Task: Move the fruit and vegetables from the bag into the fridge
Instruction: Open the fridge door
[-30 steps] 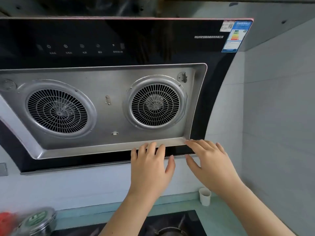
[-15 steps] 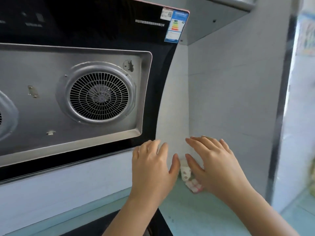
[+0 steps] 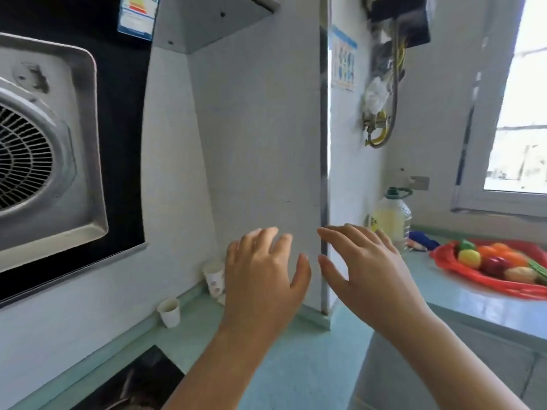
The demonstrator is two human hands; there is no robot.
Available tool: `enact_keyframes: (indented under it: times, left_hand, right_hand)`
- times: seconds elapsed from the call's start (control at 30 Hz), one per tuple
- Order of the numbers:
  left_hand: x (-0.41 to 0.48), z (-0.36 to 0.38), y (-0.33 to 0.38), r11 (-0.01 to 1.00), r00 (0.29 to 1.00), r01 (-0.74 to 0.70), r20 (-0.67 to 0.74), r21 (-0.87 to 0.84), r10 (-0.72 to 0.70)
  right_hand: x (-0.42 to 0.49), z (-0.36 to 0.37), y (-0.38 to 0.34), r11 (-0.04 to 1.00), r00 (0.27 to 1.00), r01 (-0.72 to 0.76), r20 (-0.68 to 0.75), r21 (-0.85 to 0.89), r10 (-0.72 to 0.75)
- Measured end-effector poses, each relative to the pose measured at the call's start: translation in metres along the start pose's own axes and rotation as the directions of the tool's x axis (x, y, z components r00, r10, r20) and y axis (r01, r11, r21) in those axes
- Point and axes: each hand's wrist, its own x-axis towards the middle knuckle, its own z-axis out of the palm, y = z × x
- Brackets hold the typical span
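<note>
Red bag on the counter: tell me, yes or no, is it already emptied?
No, the red bag holds several fruits and vegetables, while both hands are empty.

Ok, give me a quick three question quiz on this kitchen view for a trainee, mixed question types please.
1. True or false: the left hand and right hand are both empty.
2. The fruit sits in a red bag where? A) on the counter to the right, B) on the stove, C) in the fridge.
3. Fill in: the big bottle has a ___ cap.

Key: 1 true; 2 A; 3 green.
</note>
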Motion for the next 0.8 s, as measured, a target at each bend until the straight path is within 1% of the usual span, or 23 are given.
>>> enact_keyframes:
  times: [0.23, 0.3, 0.43, 0.57, 0.8]
  left_hand:
    - [-0.014, 0.028, 0.060, 0.983, 0.987, -0.118, 0.089, -0.141, 0.131]
    - [-0.018, 0.038, 0.077, 0.964, 0.978, -0.151, 0.110, -0.218, 0.178]
    - [-0.029, 0.056, 0.121, 0.910, 0.960, -0.186, 0.131, -0.371, 0.250]
    - [-0.046, 0.071, 0.174, 0.839, 0.933, -0.215, 0.148, -0.500, 0.327]
    - [-0.065, 0.076, 0.277, 0.712, 0.886, -0.310, 0.079, -0.630, 0.456]
  right_hand:
    - [-0.049, -0.033, 0.040, 0.978, 0.987, -0.158, 0.019, -0.137, 0.163]
    - [-0.065, -0.044, 0.050, 0.963, 0.977, -0.208, 0.015, -0.172, 0.213]
    - [-0.100, -0.068, 0.073, 0.915, 0.952, -0.295, -0.004, -0.275, 0.306]
    - [-0.134, -0.099, 0.103, 0.842, 0.914, -0.387, -0.036, -0.375, 0.404]
    - [-0.194, -0.159, 0.154, 0.736, 0.866, -0.478, -0.118, -0.479, 0.486]
